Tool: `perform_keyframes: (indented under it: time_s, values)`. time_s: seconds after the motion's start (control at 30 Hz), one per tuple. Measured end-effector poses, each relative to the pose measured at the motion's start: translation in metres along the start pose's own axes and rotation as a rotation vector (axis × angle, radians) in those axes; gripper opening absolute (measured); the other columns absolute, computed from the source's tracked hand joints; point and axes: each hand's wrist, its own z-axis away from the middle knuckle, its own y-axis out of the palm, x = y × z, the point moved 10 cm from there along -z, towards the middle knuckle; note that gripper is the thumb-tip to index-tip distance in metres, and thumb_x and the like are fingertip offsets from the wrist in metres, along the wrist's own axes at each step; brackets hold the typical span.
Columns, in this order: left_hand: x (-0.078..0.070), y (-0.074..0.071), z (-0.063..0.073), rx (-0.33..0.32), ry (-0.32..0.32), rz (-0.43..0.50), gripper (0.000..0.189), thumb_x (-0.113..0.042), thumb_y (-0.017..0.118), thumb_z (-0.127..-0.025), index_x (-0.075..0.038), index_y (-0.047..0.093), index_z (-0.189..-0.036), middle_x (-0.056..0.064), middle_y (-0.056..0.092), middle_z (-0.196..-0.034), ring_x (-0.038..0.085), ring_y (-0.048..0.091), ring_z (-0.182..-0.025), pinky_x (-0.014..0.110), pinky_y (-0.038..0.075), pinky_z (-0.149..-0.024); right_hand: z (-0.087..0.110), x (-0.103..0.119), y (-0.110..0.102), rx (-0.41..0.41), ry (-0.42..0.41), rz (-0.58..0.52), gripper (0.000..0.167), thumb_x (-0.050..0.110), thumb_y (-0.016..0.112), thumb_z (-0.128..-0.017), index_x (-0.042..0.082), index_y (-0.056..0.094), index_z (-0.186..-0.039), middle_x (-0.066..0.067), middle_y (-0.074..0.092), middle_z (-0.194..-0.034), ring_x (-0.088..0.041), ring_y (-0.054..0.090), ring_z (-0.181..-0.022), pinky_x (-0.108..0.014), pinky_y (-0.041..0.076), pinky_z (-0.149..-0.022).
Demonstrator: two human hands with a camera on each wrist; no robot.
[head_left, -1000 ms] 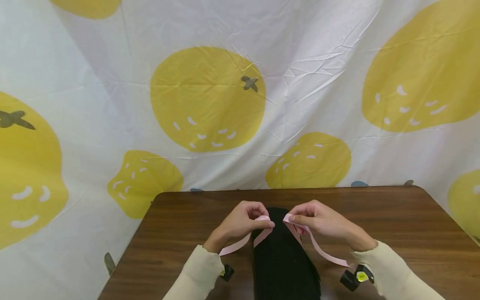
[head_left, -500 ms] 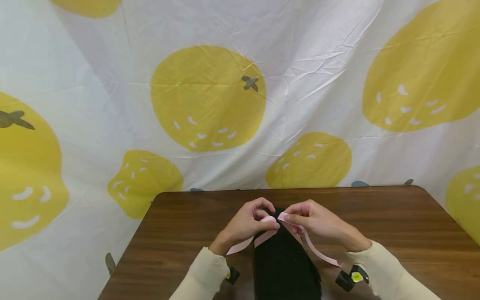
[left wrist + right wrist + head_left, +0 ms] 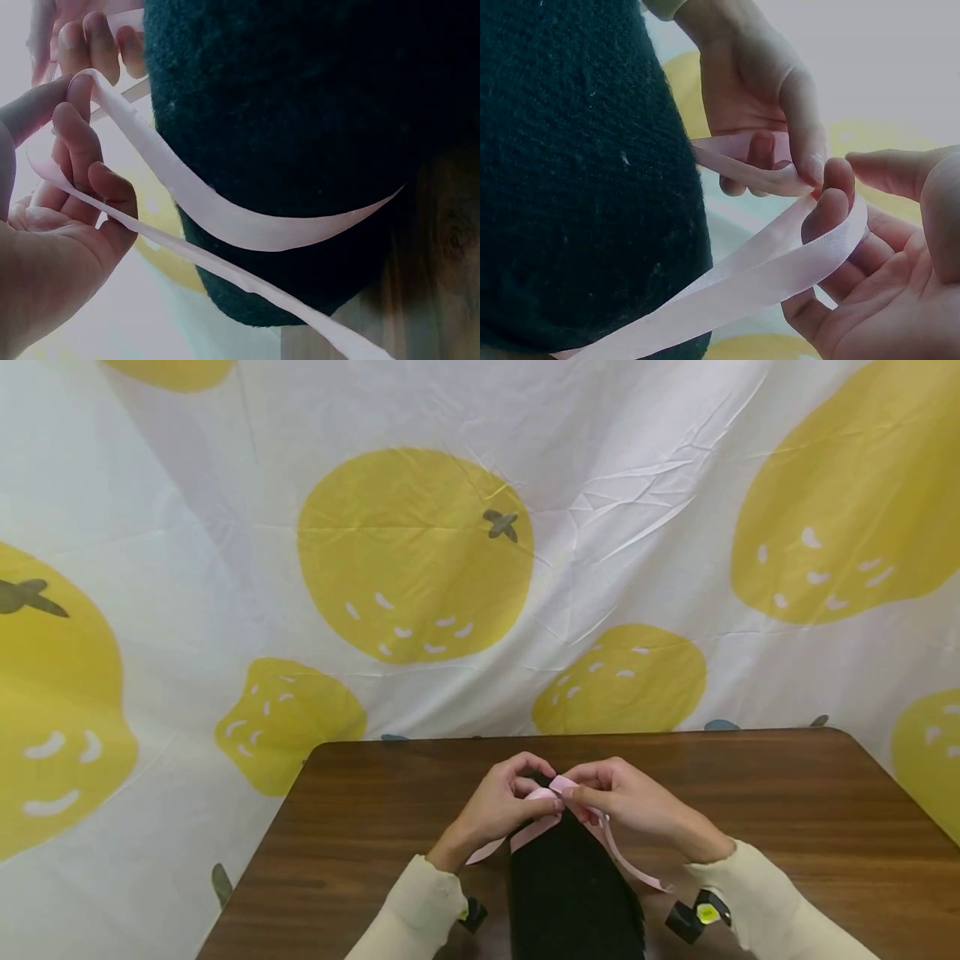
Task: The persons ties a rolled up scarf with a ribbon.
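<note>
A dark, fuzzy knitted bundle (image 3: 577, 893) lies lengthwise on the table, with a pink ribbon (image 3: 534, 836) passed around its far part. Above the bundle, my left hand (image 3: 495, 802) pinches one length of the ribbon between thumb and fingers. My right hand (image 3: 641, 797) pinches the other length, and the fingertips of both hands nearly meet. In the left wrist view, a ribbon strip (image 3: 262, 231) curves across the bundle's side to the left fingertips. The right wrist view has the ribbon (image 3: 780, 281) bent over the right fingers. Loose ribbon tails hang outward below both hands.
The brown wood-grain table (image 3: 390, 777) extends on both sides of the bundle. Behind it hangs a white cloth (image 3: 450, 410) printed with yellow fruit. A small black wrist device (image 3: 686, 920) sits under the right cuff, another (image 3: 474, 914) at the left cuff.
Both hands have drawn together over the bundle, the left moving right and the right moving left. The pinched ribbon lengths now meet, and the right tail has shifted left with its hand.
</note>
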Motion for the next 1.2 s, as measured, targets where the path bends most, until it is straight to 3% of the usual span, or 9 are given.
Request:
perform_keyframes:
  time_s: [0.23,0.4,0.57,0.8,1.2]
  values:
    - [0.001,-0.001,-0.001,-0.033,0.027,-0.051,0.030,-0.009,0.077,-0.086,-0.006,0.061,-0.111,0.009,0.072,-0.077,0.012,0.065,-0.068,0.023,0.053,-0.065,0.000,-0.004,0.005,-0.025,0.047,-0.030,0.021,0.022,0.065,-0.096,0.006,0.068,-0.110,-0.003,0.065,-0.079,-0.012,0.059,-0.069,-0.027,0.051,-0.063]
    - [0.004,-0.003,-0.001,-0.070,0.035,-0.068,0.023,-0.004,0.072,-0.087,-0.005,0.063,-0.108,0.005,0.068,-0.070,0.010,0.057,-0.061,0.021,0.046,-0.057,0.000,0.000,0.011,-0.045,0.030,-0.018,0.021,0.015,0.068,-0.093,0.003,0.067,-0.111,-0.005,0.065,-0.084,-0.012,0.058,-0.071,-0.024,0.049,-0.063]
    - [0.006,-0.005,0.000,-0.099,0.035,-0.067,0.021,-0.002,0.070,-0.086,-0.003,0.064,-0.105,0.003,0.068,-0.070,0.008,0.059,-0.062,0.020,0.047,-0.057,0.000,0.001,0.013,-0.085,0.019,0.000,0.023,0.010,0.072,-0.089,0.002,0.067,-0.110,-0.005,0.065,-0.089,-0.010,0.058,-0.074,-0.022,0.047,-0.065]
    - [0.002,-0.006,0.000,-0.115,0.066,-0.097,0.021,-0.002,0.071,-0.087,0.001,0.063,-0.106,0.019,0.072,-0.082,0.008,0.064,-0.067,0.018,0.048,-0.061,0.000,-0.001,0.012,-0.196,-0.009,0.077,0.023,0.012,0.077,-0.086,0.010,0.068,-0.107,-0.003,0.069,-0.095,-0.009,0.060,-0.079,-0.022,0.049,-0.069]
    - [0.000,-0.006,0.003,-0.136,0.075,-0.108,0.021,-0.004,0.071,-0.088,0.001,0.064,-0.107,0.022,0.073,-0.088,0.006,0.063,-0.071,0.018,0.049,-0.064,0.007,0.007,0.005,-0.407,-0.150,0.281,0.022,0.002,0.076,-0.080,0.016,0.070,-0.095,0.007,0.065,-0.080,-0.004,0.053,-0.065,-0.022,0.045,-0.058]
